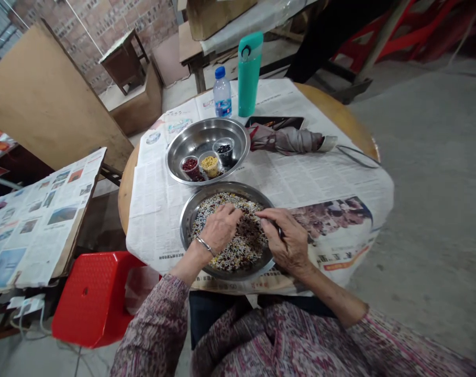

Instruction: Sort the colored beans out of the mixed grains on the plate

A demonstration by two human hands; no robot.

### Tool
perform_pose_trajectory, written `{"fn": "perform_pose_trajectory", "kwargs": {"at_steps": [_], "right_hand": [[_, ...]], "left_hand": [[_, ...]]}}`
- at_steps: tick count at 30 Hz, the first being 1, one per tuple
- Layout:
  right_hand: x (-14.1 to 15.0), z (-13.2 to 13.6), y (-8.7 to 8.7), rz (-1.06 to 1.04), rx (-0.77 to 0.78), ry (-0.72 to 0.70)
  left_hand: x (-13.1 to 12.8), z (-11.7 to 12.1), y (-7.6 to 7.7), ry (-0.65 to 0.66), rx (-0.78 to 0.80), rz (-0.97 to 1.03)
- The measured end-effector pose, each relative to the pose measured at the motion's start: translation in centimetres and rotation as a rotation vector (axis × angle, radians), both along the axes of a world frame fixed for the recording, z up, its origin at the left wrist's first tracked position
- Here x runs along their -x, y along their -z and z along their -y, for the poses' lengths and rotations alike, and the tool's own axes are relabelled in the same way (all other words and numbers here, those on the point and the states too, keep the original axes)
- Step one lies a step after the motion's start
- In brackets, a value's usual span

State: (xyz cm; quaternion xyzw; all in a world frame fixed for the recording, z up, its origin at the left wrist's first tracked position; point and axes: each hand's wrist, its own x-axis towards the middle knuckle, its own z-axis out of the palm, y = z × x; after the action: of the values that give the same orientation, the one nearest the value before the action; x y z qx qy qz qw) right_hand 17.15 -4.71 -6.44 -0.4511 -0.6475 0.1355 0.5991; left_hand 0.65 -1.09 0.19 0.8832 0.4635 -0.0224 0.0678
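Steel basin, small mixed grains: light fingertips suit best. Left hand curled, right hand narrowly parted; whether either holds any, I can't tell.

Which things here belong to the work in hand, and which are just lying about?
In use, as far as I can judge:
left hand and right hand
near pan
mixed grains
probably the far basin and its three filled cups

Lying about:
water bottle
teal flask
grey folded bundle
dark flat object
red stool
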Motion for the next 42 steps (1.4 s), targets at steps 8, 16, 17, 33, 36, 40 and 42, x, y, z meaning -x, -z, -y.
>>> {"fn": "perform_pose_trajectory", "kwargs": {"at_steps": [8,16,17,33,36,40,42], "right_hand": [[0.0,0.0,-0.1,0.000,-0.005,-0.003],[0.1,-0.1,0.1,0.013,-0.007,-0.003],[0.1,-0.1,0.2,0.013,-0.009,-0.003],[0.0,-0.2,-0.2,-0.012,0.005,-0.002],[0.0,-0.2,-0.3,-0.015,0.007,-0.001],[0.1,-0.2,-0.3,-0.019,0.016,-0.008],[0.1,-0.2,-0.4,-0.016,0.021,-0.008]], "left_hand": [[3.5,4.8,-2.2,-0.226,0.120,-0.085],[0.1,4.6,-0.9,0.088,0.241,-0.006],[-0.1,3.9,-0.7,0.047,0.195,0.028],[-0.4,-1.5,1.5,-0.288,-0.100,0.113],[-1.0,-1.4,1.2,-0.193,0.049,0.157],[-0.3,0.4,0.0,-0.112,0.165,0.137],[0.5,1.8,-0.5,-0.083,0.185,0.125]]}}
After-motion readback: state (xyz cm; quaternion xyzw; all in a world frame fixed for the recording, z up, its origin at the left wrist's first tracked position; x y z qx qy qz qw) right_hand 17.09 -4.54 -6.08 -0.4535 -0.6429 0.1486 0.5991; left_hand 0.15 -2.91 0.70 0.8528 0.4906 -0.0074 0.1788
